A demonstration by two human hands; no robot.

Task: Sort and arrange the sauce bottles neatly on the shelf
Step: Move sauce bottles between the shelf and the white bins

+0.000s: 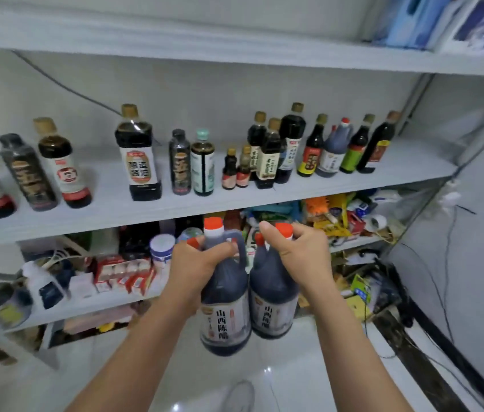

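Note:
My left hand (197, 263) grips the neck and handle of a dark vinegar jug with a red-orange cap (224, 304). My right hand (297, 251) grips a second, matching jug (273, 301) by its neck. Both jugs hang side by side in the air, below the front edge of the white middle shelf (115, 209). On that shelf stand several dark sauce bottles: a tall soy sauce bottle (139, 156) in the middle, a group at the left (59, 165), and a cluster at the right with one like jug (334, 150).
The lower shelf (92, 301) is cluttered with boxes, a white tub (162, 248), jars and snack packets (339, 215). Cables hang along the right wall (449, 263). The top shelf carries blue and white packages (443, 22). A glossy white floor lies below.

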